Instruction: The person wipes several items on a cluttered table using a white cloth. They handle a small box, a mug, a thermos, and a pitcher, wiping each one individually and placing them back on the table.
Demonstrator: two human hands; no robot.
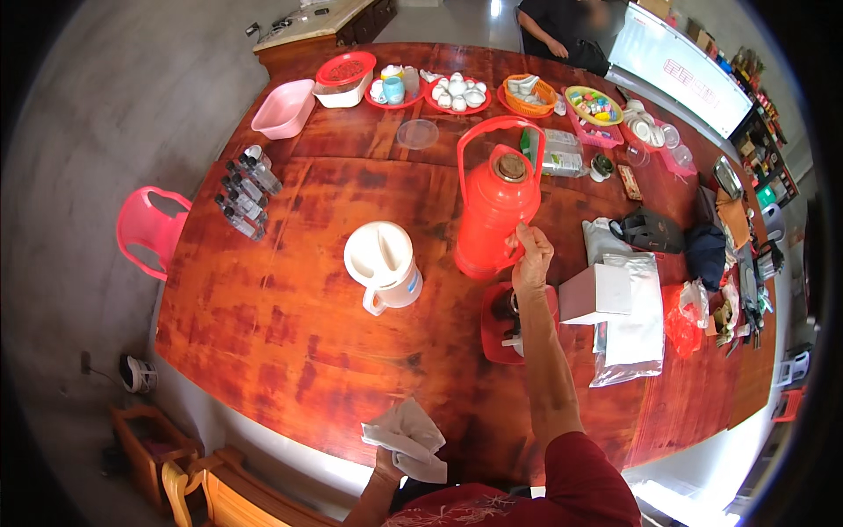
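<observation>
Red thermos flask (495,204) upright mid-table, stopper in, just beside white kettle (383,262). Right hand (530,260) pinched closed on flask's side handle. Left hand (391,460) balled around white cloth (408,437) at table edge (290,413). Likely risk: one-handed side grip tips flask onto red tray (493,334).

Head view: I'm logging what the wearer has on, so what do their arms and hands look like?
Both hands, right hand and left hand, are bare: no gloves, and no rings or watch that I can make out. The forearms are uncovered; a short dark red sleeve covers the right upper arm.
</observation>
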